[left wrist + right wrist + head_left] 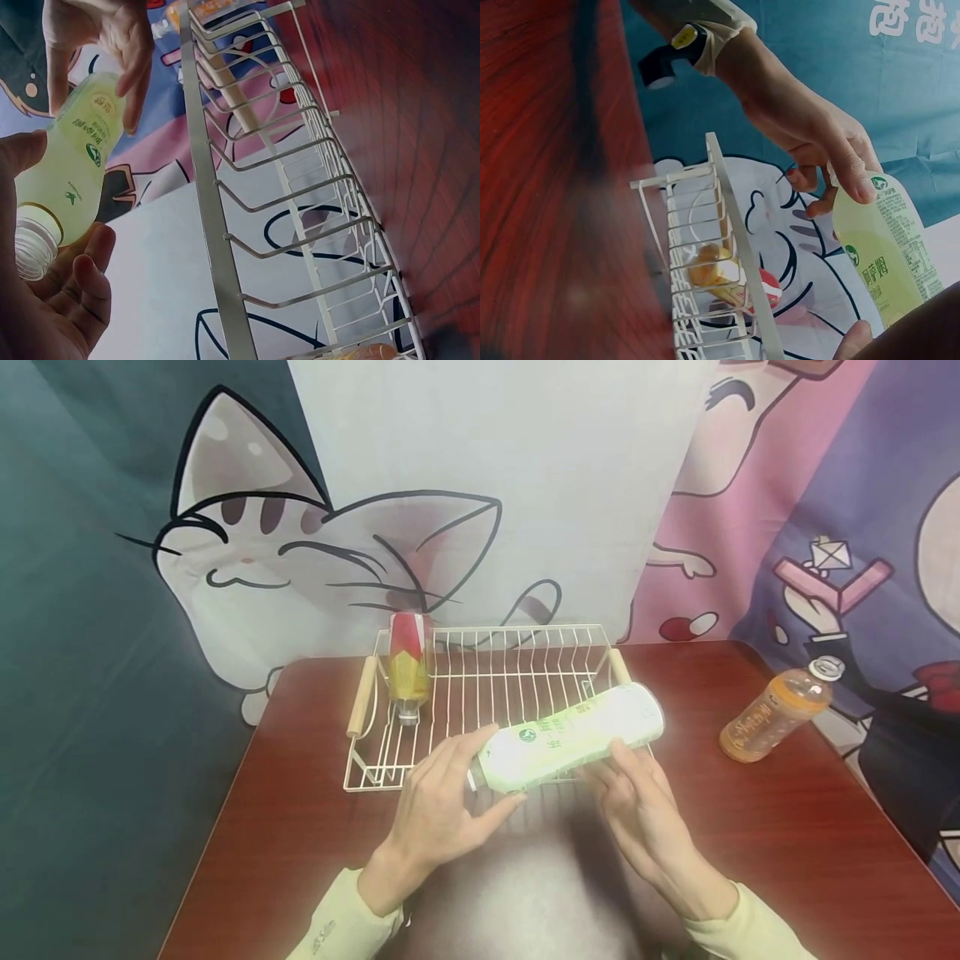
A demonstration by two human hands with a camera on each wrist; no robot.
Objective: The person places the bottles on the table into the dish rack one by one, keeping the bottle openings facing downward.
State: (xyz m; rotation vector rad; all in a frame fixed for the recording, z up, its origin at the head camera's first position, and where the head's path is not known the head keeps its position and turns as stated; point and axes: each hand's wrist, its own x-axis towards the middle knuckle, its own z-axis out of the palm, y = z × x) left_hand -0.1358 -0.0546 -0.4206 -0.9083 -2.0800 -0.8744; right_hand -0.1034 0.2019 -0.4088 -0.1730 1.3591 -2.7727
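Both hands hold a pale green drink bottle (577, 735) tipped on its side, its neck to the left and its base to the right. My left hand (438, 806) grips the neck end, thumb on the near side and fingers over the far side. At the base end, my right hand (637, 814) holds the bottle between thumb and fingers. The left wrist view shows the clear ridged cap (34, 247) beside the left palm. Behind and partly below the bottle is a white wire rack (214, 217), whose front edge the bottle overlaps in the head view.
A bottle with a red and yellow wrap (408, 664) leans in the rack's left end, cap toward me. The rack has a wooden handle (363, 697) at each end. An orange drink bottle (776, 714) stands on the right of the red-brown table (292, 827). Printed cloth hangs behind.
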